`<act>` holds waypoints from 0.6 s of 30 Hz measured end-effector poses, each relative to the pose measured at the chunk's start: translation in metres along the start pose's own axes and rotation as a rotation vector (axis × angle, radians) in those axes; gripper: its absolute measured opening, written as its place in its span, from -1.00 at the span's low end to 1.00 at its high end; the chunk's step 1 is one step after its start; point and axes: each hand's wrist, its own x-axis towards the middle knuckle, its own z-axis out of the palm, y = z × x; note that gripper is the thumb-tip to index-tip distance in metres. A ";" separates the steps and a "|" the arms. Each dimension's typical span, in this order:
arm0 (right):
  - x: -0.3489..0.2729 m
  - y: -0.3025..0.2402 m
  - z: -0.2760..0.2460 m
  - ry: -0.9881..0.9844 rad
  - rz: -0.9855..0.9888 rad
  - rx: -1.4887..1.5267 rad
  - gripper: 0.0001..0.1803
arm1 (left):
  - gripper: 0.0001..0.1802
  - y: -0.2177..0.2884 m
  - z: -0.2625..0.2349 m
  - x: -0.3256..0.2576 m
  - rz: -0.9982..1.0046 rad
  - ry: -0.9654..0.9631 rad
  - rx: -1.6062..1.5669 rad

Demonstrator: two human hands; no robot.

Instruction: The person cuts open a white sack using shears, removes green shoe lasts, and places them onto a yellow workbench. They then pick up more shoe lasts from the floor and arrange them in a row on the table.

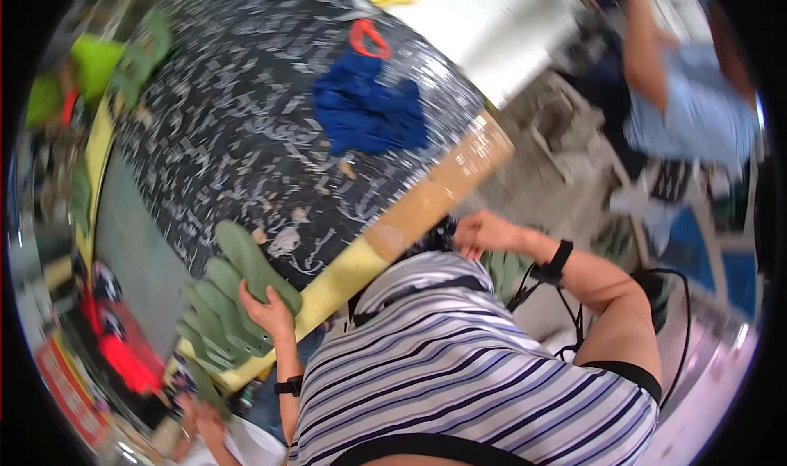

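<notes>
So the left hand [270,309] has its grip wrapped around a stack of flat green sole-shaped cutouts [234,302], thumb on top and fingers curled under the edge. The stack sits at the near edge of the surface [213,138], which is dark and covered in pale scraps and cut marks, with a yellowish strip [410,212] running along its border. The pieces are fanned out a bit, long axis running diagonally, rounded ends pointing up and to the left, away from the person.

The right hand [484,230] is over by the edge strip, just past the striped shirt [459,368], fingers curled in. Can't tell if it's actually pinching anything, the shirt hides that part. There's a black band on each wrist.

Further out on the surface lies a bunched blue cloth [369,109] with orange-handled scissors [369,38] just beyond it. Another person in a light blue shirt [697,109] stands off to the right.
</notes>
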 end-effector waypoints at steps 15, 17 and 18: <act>-0.052 0.496 0.276 0.251 0.460 0.462 -0.72 | -0.37 -0.039 0.007 0.004 0.092 -0.108 0.035; -0.050 0.507 0.296 0.280 0.356 0.583 -0.72 | -0.36 -0.037 0.001 0.003 0.033 -0.130 -0.100; -0.050 0.514 0.307 0.296 0.282 0.659 -0.74 | -0.36 -0.037 -0.001 0.003 0.042 -0.142 -0.090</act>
